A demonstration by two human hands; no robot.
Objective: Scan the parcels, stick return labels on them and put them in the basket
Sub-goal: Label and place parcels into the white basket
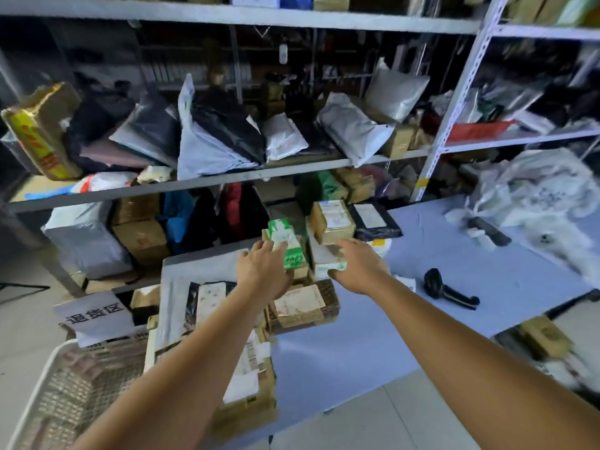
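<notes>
Several parcels are piled at the far left of the blue table (pixel 422 287). On top of the pile stands a green-and-white box (pixel 287 245), which my left hand (pixel 263 271) grips from the left. My right hand (pixel 357 267) reaches to a white box with a green stripe (pixel 328 263), its fingers on the box's top and its thumb at the box's front edge. A brown labelled parcel (pixel 300 308) lies in front of both hands. The black handheld scanner (pixel 444 289) lies on the table to the right. The white basket (pixel 48 378) stands low at the left with parcels inside.
Metal shelving (pixel 227 177) packed with bags and boxes rises behind the table. A cardboard box (pixel 334 220) and a black mailer (pixel 373 222) sit at the table's back. White plastic bags (pixel 535 196) heap at the far right. A paper sign (pixel 94 316) hangs by the basket.
</notes>
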